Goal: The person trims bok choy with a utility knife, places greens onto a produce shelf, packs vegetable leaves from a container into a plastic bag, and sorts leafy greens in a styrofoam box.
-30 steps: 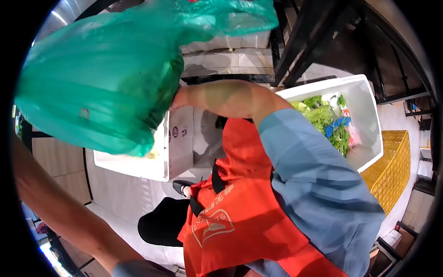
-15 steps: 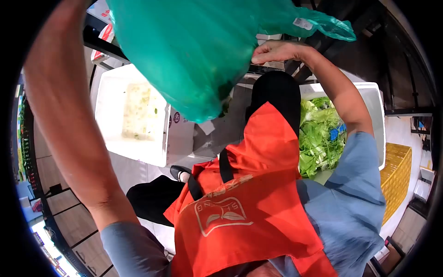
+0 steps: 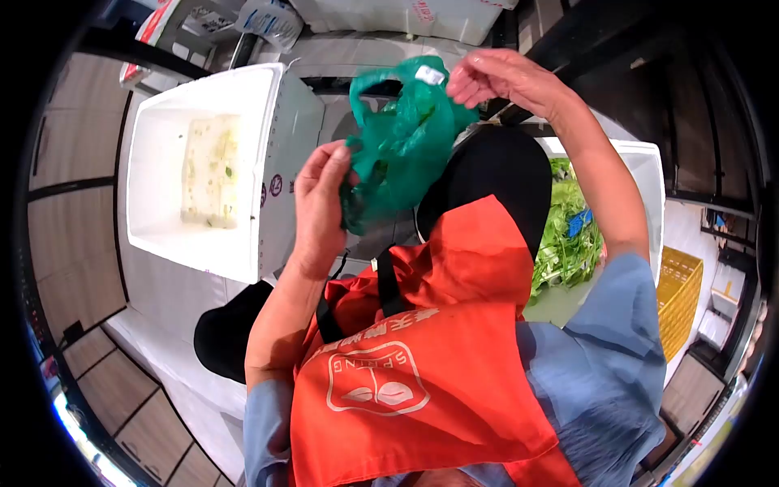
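A crumpled green plastic bag (image 3: 406, 146) hangs between my hands, over my knees. My left hand (image 3: 322, 183) pinches its left edge between thumb and fingers. Beside the bag's upper right, my right hand (image 3: 495, 79) has its fingers curved; whether they touch the bag is hard to tell. On the left, a white foam box (image 3: 272, 122) is tilted and holds only wet residue and small leaf bits. At the right, another white foam box (image 3: 653, 191) contains leafy greens (image 3: 564, 235) with something blue among them.
A yellow plastic basket (image 3: 677, 296) stands at the far right. More white boxes (image 3: 398, 18) and a clear plastic bag (image 3: 272, 20) are at the top. Wooden cabinets (image 3: 77, 243) line the left side. My knees in black trousers lie below the bag.
The green bag was large and spread out; now it is bunched up small and lower, between my hands. My left hand has come down into view, gripping the bag's edge.
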